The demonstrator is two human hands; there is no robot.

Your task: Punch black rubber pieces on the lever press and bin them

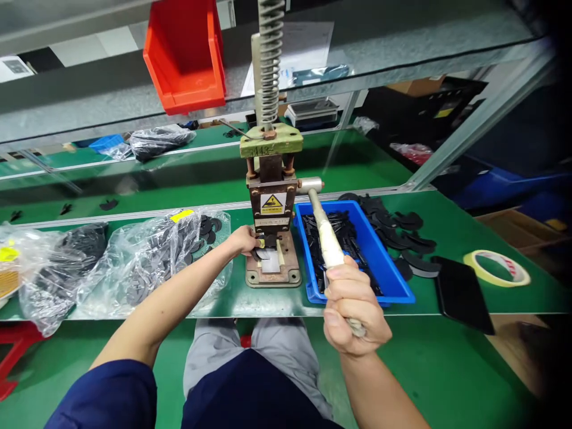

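Observation:
A small manual press (272,208) with a tall spring stands at the middle of the green bench. My right hand (354,310) is closed round the press lever (326,238), which slants down toward me. At the press base, my left hand (243,239) pinches a small black flat part (259,253) under the punch. Right of the press, a blue tray (393,277) holds several black parts.
Clear plastic bags (147,259) of black parts lie left of the press. Loose black curved pieces (402,232), a black flat pad (462,295) and a tape roll (496,268) sit to the right. A red bin (185,56) rests on the shelf above.

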